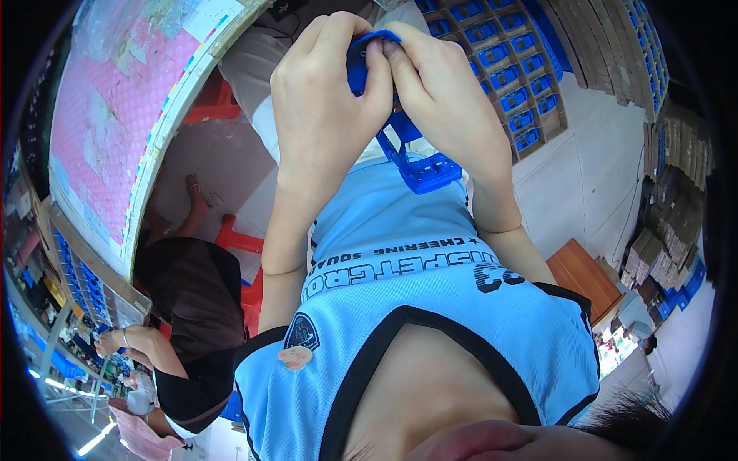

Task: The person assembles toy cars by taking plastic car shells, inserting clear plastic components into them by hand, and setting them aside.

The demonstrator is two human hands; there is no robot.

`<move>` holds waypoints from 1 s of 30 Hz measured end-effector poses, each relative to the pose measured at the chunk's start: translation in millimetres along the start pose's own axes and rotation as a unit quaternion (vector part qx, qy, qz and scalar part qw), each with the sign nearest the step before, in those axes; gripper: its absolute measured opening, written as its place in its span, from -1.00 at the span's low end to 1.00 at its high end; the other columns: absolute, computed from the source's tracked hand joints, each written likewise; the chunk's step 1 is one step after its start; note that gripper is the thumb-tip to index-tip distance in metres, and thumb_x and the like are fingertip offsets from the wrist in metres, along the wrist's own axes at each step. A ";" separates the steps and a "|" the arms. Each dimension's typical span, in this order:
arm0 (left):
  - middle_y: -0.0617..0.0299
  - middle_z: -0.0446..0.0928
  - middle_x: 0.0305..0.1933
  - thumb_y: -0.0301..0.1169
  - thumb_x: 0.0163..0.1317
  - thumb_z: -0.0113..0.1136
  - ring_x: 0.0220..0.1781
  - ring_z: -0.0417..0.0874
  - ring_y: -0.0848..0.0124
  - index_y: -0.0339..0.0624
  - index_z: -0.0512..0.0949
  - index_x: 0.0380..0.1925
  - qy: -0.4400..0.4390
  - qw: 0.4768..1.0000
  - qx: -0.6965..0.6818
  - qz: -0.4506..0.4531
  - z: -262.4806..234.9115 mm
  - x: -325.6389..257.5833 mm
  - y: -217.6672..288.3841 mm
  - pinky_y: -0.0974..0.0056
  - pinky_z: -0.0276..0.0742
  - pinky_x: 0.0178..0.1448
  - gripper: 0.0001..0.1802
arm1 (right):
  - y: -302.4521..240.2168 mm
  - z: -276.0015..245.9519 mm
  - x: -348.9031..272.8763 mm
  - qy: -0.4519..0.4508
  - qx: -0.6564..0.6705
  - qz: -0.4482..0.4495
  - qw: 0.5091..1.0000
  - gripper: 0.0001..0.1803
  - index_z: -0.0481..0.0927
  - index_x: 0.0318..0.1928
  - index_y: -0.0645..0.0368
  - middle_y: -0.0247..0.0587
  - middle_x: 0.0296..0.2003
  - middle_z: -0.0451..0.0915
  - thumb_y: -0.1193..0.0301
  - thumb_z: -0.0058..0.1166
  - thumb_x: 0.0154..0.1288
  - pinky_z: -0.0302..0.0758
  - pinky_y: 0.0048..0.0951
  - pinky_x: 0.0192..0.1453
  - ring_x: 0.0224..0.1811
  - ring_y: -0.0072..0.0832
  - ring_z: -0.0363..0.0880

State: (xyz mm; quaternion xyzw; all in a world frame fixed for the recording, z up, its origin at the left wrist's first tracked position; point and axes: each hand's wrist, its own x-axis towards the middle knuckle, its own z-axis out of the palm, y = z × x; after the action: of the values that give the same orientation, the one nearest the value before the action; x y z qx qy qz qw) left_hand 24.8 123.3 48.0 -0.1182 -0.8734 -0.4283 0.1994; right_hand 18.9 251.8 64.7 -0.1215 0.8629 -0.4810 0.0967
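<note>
Both my hands are raised close together in front of my body, their fingertips meeting on a blue plastic part. My left hand (330, 92) has its fingers curled around the upper piece, the thumb pressing on its inner side. From the other side my right hand (446, 88) pinches the same edge with thumb and fingers. Below the hands hangs a blue plastic frame (430, 174) with an open middle and small holes in its thick lower end. My fingers hide where it meets the upper piece, so I cannot tell whether they are one part.
A divided cardboard tray (503, 77) of similar blue parts lies at the upper right, beside stacked cardboard (600, 46). On the left is a table covered in pink bubble wrap (115, 115). Red stools (238, 238) and a seated co-worker (188, 300) are past it.
</note>
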 end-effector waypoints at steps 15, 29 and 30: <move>0.08 0.43 -0.53 -0.52 -0.01 0.13 -0.55 0.48 0.28 -0.34 0.44 -0.47 -0.005 0.996 0.060 -0.070 -17.1 -9.1 8.7 0.26 0.38 -0.45 -0.89 | 0.4 0.6 -1.6 -0.013 0.031 0.016 0.999 -0.80 0.44 -0.21 0.31 -0.11 -0.53 0.56 0.45 -0.25 0.36 0.51 -0.55 -0.44 -0.49 -0.46 0.61; 0.14 0.39 -0.58 -0.54 -0.04 0.11 -0.60 0.45 0.34 -0.30 0.43 -0.50 0.042 0.998 0.029 -0.045 -4.1 -7.1 0.0 0.30 0.36 -0.51 -0.92 | 3.1 6.0 -0.4 0.046 -0.015 -0.019 0.999 -0.84 0.42 -0.24 0.29 -0.08 -0.63 0.55 0.48 -0.24 0.33 0.46 -0.51 -0.53 -0.61 -0.40 0.57; 0.16 0.39 -0.58 -0.53 -0.03 0.12 -0.60 0.45 0.36 -0.30 0.43 -0.50 0.057 0.998 0.012 -0.039 -3.1 -6.9 -0.1 0.32 0.36 -0.52 -0.91 | 3.1 5.7 -0.5 0.052 -0.013 -0.018 0.998 -0.84 0.42 -0.23 0.29 -0.08 -0.63 0.54 0.48 -0.24 0.33 0.45 -0.51 -0.54 -0.62 -0.41 0.56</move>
State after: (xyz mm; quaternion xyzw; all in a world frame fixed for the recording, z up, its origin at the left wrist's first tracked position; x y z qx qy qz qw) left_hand 31.6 120.5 46.5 -0.0574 -0.8695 -0.4315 0.2335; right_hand 20.6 248.9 59.1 -0.1134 0.8704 -0.4772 0.0417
